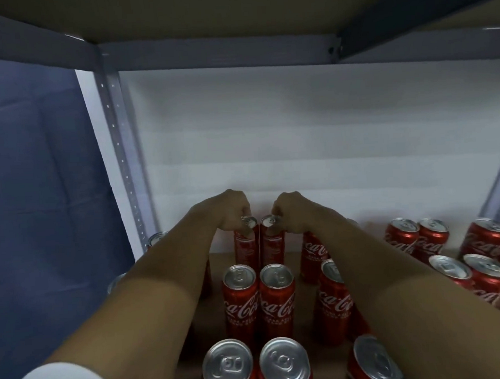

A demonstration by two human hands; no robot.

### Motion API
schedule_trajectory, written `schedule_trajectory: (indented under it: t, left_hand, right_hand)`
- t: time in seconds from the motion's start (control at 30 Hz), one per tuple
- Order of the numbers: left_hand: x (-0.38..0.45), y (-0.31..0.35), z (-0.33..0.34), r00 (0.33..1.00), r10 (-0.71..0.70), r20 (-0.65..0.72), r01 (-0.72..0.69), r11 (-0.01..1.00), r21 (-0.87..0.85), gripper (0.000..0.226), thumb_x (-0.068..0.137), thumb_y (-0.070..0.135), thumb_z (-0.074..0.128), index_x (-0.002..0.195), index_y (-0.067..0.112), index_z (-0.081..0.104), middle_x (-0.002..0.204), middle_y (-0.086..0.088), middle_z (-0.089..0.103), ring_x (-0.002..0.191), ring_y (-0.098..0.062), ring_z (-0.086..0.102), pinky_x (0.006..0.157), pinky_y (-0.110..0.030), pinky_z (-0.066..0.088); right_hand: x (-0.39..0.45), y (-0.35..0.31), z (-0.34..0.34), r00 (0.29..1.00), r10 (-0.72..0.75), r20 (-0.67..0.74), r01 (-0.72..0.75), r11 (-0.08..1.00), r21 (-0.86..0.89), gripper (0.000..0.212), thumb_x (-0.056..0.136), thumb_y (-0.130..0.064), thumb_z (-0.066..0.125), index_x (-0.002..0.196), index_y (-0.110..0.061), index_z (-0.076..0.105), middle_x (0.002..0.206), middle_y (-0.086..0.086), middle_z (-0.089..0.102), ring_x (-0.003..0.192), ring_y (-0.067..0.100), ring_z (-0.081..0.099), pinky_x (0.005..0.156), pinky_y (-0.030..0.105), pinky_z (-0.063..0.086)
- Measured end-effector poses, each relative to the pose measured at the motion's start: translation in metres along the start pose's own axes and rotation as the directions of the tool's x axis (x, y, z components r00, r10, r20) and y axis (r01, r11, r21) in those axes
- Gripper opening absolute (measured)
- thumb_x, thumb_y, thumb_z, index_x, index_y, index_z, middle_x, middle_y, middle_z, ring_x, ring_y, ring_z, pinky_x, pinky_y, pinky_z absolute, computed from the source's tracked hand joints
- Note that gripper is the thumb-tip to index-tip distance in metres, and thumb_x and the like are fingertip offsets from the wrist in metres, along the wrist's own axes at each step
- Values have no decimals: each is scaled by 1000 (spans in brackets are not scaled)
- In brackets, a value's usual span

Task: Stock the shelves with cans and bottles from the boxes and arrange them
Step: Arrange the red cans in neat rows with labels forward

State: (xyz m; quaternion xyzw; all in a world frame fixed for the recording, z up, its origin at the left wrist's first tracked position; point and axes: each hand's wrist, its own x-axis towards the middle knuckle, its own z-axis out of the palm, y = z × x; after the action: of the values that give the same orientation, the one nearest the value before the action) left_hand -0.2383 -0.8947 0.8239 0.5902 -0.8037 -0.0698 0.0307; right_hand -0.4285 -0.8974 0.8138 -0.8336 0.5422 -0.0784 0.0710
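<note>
Each hand [232, 209] [291, 208] grips a can [245, 248] [272, 246] (arms outstretched).

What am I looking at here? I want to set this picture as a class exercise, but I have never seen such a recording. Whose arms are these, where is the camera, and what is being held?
There is no machine here: a person is stocking a shelf with bare hands. The single picture comes from a camera worn on the person's head, looking forward and down, so both arms reach away from you.

The left hand has its grip round the top of one tall slim red cola can with a silver lid. The right hand holds a second such can right beside it, near the white back wall.

More red cans stand upright in rows on the brown shelf board. A grey metal shelf frame surrounds them.
</note>
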Motion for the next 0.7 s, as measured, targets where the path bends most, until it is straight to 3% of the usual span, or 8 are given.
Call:
schedule_trajectory:
  t: [0.1, 0.17, 0.23, 0.3, 0.37, 0.43, 0.6, 0.7]
  left_hand:
    - [3, -4, -1, 999, 39, 20, -38, 999, -33, 47, 79, 18, 85, 124, 19, 73, 127, -2, 69, 115, -21, 63, 98, -40, 54]
    - [4, -4, -2, 998, 62, 28, -61, 997, -39, 54, 82, 14, 82, 134, 19, 67, 137, -2, 64, 124, -22, 59, 102, -38, 51]
    - [3, -4, -4, 997, 51, 61, -47, 997, -55, 64, 84, 18, 82, 143, 18, 58, 146, -1, 58, 132, -22, 54, 105, -36, 47]
    - [3, -5, -4, 995, 1, 98, 3, 999, -40, 72, 81, 38, 85, 144, 17, 57, 143, -1, 59, 131, -23, 55, 106, -38, 47]
    - [2, -8, -3, 995, -62, 75, 65, 997, -40, 64, 73, 55, 86, 118, 12, 72, 111, -3, 74, 103, -22, 69, 89, -36, 54]
    - [3, -11, -2, 995, -90, 46, 94, 990, -103, 54, 69, 52, 90, 98, 9, 75, 87, -3, 77, 78, -20, 75, 78, -35, 58]
    - [2, -17, -5, 996, -27, 82, 38, 990, -139, 40, 69, 32, 93, 106, 26, 79, 105, 4, 76, 103, -19, 70, 93, -41, 58]
    - [2, -16, -3, 997, -61, 55, 70, 980, -185, 58, 66, 47, 93, 115, 20, 76, 112, 3, 75, 100, -23, 73, 94, -44, 59]
  right_hand:
    - [1, 3, -1, 1000, -23, 20, 23, 1000, 2, 17, 90, -16, 64, 99, -4, 72, 100, 13, 70, 93, 29, 64, 81, 40, 54]
    - [1, 2, -3, 999, -16, 42, 15, 999, 30, 26, 91, -15, 63, 114, -6, 71, 115, 13, 69, 106, 30, 63, 92, 43, 53]
    - [1, 0, -4, 999, -3, 54, 0, 999, 53, 44, 90, -26, 69, 127, -4, 64, 129, 13, 64, 118, 31, 60, 99, 43, 50]
    - [3, -1, -3, 998, 39, 56, -43, 996, 72, 63, 83, -43, 77, 130, -4, 62, 126, 12, 65, 117, 29, 61, 96, 39, 52]
    - [6, 0, 0, 997, 74, 36, -77, 995, 67, 56, 77, -50, 81, 105, -3, 70, 94, 9, 69, 92, 26, 67, 73, 32, 53]
    - [8, 0, 1, 997, 69, 27, -70, 996, 62, 48, 77, -47, 82, 93, -3, 71, 78, 8, 67, 75, 24, 65, 65, 32, 51]
    - [8, 3, -5, 995, -11, 103, 3, 997, 73, 33, 82, -32, 81, 109, -13, 74, 102, 5, 73, 94, 24, 68, 86, 40, 57]
    - [9, -1, -7, 995, 10, 97, -17, 998, 68, 62, 76, -44, 84, 125, -9, 67, 118, 7, 69, 110, 26, 65, 94, 41, 54]
